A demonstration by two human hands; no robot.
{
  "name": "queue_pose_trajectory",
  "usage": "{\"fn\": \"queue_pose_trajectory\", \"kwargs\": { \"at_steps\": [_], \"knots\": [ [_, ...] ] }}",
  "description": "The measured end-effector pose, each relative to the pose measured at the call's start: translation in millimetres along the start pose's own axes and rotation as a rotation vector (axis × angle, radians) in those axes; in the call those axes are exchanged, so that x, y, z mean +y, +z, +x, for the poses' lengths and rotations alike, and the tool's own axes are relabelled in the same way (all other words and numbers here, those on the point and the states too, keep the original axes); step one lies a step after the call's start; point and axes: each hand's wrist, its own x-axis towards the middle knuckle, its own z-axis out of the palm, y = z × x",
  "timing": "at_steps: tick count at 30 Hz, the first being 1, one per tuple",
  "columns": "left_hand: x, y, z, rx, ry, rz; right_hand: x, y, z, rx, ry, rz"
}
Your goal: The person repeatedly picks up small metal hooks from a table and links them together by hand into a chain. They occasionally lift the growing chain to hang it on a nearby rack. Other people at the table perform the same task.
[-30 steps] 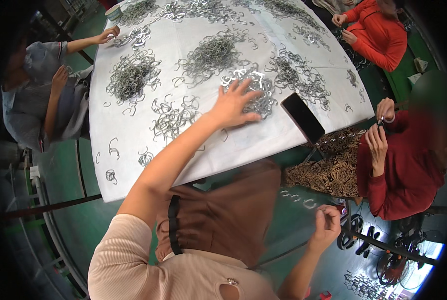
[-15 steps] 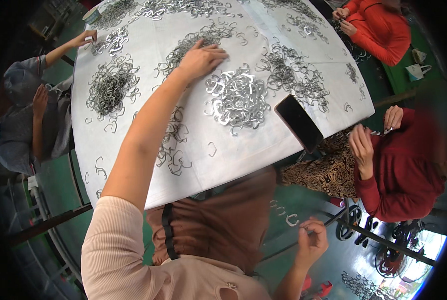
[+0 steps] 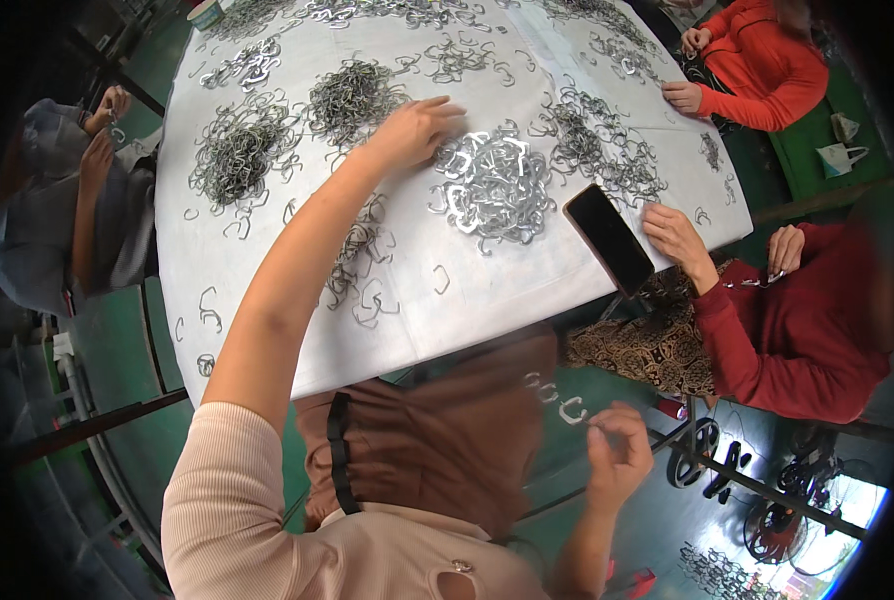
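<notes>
My left hand (image 3: 417, 135) reaches across the white-covered table, fingers stretched out and nothing seen in them. It is between a heap of dull grey metal hooks (image 3: 352, 100) and a pile of shiny silver hooks (image 3: 497, 185), near the silver pile's upper left edge. The underside of its fingers is hidden. Over my lap, off the table's near edge, my right hand (image 3: 619, 455) pinches a C-shaped metal hook (image 3: 572, 411). A couple of similar pieces trail from it toward the upper left; whether they are linked is blurred.
The table (image 3: 447, 325) carries several more hook heaps, and a black phone (image 3: 609, 240) lies at its right edge. A small tub (image 3: 205, 14) stands far left. Co-workers sit on the left and right; a dark-red sleeve (image 3: 719, 325) reaches to the table beside the phone.
The spread grey hooks by my left hand are now gathered in a compact heap to its left. My right hand still pinches the hook. The dark-red-sleeved co-worker's hand has moved to the table.
</notes>
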Motion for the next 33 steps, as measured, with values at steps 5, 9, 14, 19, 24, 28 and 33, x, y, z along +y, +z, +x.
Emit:
{"fn": "queue_pose_trajectory", "kwargs": {
  "at_steps": [5,9,14,19,24,28,33],
  "knots": [
    [3.7,-21.3,-27.7,-0.108,-0.336,0.249,-0.5,1.8,-3.6,-0.037,-0.025,-0.003],
    [10.8,-29.0,-20.0,-0.067,-0.387,-0.105,1.2,1.5,-7.6,-0.055,-0.022,-0.01],
    [50.5,-27.5,-13.2,-0.082,-0.415,-0.12,-2.3,2.9,-10.8,-0.065,-0.039,-0.012],
    [46.4,-16.6,-23.3,0.012,-0.403,-0.127,-1.5,4.7,-16.4,-0.1,-0.075,-0.02],
    [69.3,-51.0,-41.4,0.157,-0.527,-0.261,-2.5,14.3,-19.5,-0.174,-0.132,-0.035],
    [109.6,-67.5,-89.4,0.097,-0.734,-0.656,3.9,32.7,-29.0,-0.193,-0.181,-0.028],
    [174.9,-78.7,-153.4,0.062,-0.777,-0.974,4.8,59.6,-40.0,-0.192,-0.238,-0.012]
  ]
}}
